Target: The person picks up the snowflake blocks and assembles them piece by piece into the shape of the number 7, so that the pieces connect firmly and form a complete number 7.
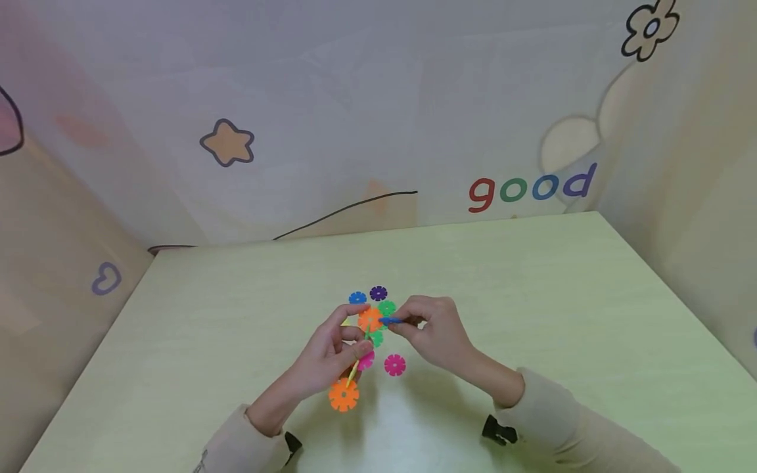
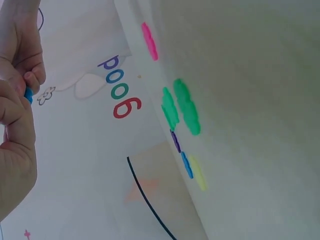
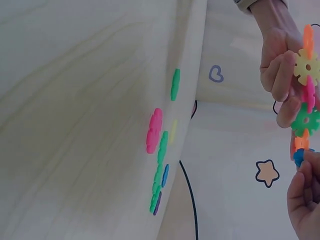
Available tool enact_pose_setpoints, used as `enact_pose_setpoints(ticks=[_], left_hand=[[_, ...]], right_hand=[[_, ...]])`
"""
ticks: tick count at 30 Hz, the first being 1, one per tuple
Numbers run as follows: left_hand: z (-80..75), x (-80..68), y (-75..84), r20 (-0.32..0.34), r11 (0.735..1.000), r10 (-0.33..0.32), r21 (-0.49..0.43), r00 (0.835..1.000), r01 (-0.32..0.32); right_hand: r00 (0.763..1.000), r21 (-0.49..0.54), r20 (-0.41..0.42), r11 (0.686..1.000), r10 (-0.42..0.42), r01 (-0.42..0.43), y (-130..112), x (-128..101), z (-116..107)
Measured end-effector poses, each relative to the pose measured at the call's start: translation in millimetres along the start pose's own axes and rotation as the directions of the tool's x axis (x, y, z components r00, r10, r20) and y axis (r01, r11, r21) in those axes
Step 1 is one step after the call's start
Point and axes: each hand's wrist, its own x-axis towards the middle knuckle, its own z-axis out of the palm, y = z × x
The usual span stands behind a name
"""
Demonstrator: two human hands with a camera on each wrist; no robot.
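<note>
My left hand grips a chain of notched plastic discs slotted into one another. From the near end it runs orange disc, yellow disc, pink disc, green disc and a second orange disc. Between thumb and fingers, my right hand pinches a blue disc, turned edge-on at the right side of that far orange disc. In the right wrist view the blue disc meets the chain's end, partly covered by the fingertips. The left wrist view shows only a bit of blue between the fingers.
Loose discs lie on the pale green table beyond and under the hands: blue, purple, pink, yellow and several green ones. A printed curtain hangs behind the table's back edge.
</note>
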Motion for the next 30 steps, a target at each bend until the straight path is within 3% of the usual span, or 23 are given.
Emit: enact_pose_setpoints(ticks=[6,13,20,30], left_hand=[[-4.4,1.3,2.0,0.007,0.998,-0.046,0.048,0.999,0.046],[-1.5,0.3,0.1,0.012,0.996,-0.021,0.09,1.0,0.02],[0.9,1.4,0.4,0.012,0.997,-0.018,0.078,1.0,0.017],[2.5,-0.9,1.9,-0.005,0.999,0.001,0.044,1.0,-0.001]], right_hand=[[0.999,0.034,-0.008,0.999,0.031,-0.031,1,-1,-1],[0.999,0.004,-0.032,1.0,-0.027,0.027,4,-4,0],[0.993,-0.001,-0.087,0.997,-0.081,0.081,9,-7,4],[0.984,0.003,-0.078,0.987,-0.158,0.159,6,-2,3]])
